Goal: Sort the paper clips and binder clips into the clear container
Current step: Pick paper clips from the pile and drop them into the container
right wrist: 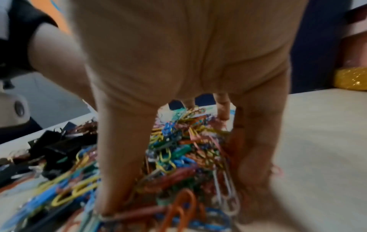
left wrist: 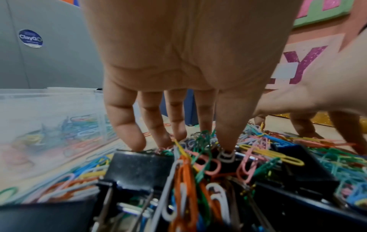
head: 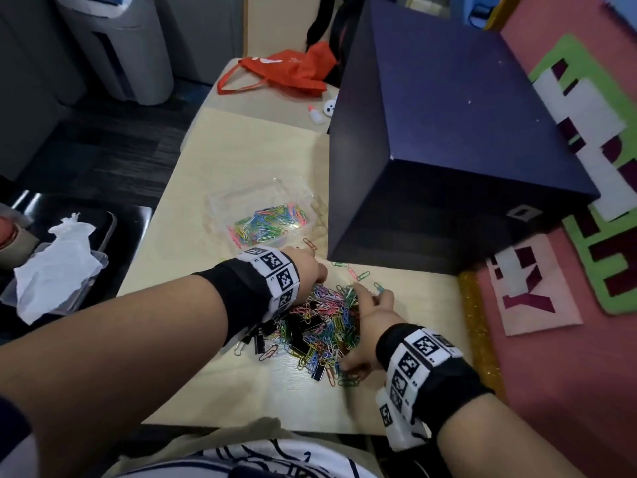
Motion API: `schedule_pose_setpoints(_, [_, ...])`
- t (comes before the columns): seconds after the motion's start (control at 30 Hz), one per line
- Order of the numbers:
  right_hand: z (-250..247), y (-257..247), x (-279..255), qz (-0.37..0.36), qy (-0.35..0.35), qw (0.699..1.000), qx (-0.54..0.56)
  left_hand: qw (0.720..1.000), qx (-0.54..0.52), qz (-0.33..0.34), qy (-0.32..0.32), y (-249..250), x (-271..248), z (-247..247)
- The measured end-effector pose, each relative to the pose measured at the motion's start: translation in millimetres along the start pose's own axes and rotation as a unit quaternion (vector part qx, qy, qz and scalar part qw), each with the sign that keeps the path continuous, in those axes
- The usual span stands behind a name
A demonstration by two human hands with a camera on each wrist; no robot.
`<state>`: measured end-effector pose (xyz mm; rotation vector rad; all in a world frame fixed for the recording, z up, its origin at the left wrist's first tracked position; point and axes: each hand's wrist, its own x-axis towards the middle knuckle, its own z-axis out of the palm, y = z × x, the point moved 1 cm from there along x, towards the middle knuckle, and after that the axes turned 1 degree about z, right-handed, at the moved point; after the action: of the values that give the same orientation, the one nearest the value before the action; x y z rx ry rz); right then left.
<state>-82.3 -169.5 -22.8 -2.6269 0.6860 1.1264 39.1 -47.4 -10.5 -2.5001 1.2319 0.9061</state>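
A heap of coloured paper clips [head: 331, 315] mixed with black binder clips [head: 300, 334] lies on the pale table [head: 241, 391]. Behind it stands the clear container [head: 241, 191], holding several coloured paper clips. My left hand [head: 310, 270] reaches down onto the heap's far left side, and its straight fingers [left wrist: 125, 125] and thumb touch the clips [left wrist: 268, 153] beside a binder clip [left wrist: 139, 169]. My right hand [head: 368, 315] straddles the heap's right side. Its thumb and spread fingers [right wrist: 256, 157] stand around a mound of paper clips [right wrist: 184, 149]. Binder clips [right wrist: 61, 149] lie to the left.
A large dark blue box [head: 448, 150] stands close behind the heap on the right. A gold glitter strip [head: 479, 332] edges the table's right side. A red bag [head: 286, 70] and a small glue bottle [head: 319, 115] lie at the far end. White tissue [head: 58, 267] lies left, off the table.
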Motion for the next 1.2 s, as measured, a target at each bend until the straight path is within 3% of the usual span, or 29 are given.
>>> schedule_pose_setpoints(0.3, [-0.1, -0.6, 9.4, -0.098, 0.112, 0.983, 0.106, 0.996, -0.079, -0.027, 0.029, -5.7, 6.4, 9.8])
schedule_pose_setpoints(0.5, [-5.9, 5.6, 14.1, -0.068, 0.141, 0.983, 0.095, 0.995, -0.047, -0.038, 0.073, -6.5, 5.0, 5.2])
schedule_pose_setpoints(0.63, [-8.0, 13.6, 18.9, -0.037, 0.134, 0.985, 0.101, 0.994, -0.036, -0.002, 0.103, 17.3, 5.8, 0.0])
schedule_pose_setpoints(0.77, [-10.9, 21.2, 20.9, -0.018, 0.141, 0.984, 0.11, 0.997, 0.007, -0.003, 0.076, 42.0, 9.5, 7.7])
schedule_pose_setpoints(1.1, [-17.3, 27.1, 18.9, -0.012, 0.172, 0.974, 0.147, 0.995, 0.021, 0.029, 0.095, 37.2, 12.2, 5.9])
schedule_pose_setpoints(1.2, [-26.4, 21.5, 16.4, -0.02, 0.19, 0.969, 0.159, 0.991, -0.005, 0.032, 0.128, 34.1, 11.9, 2.3])
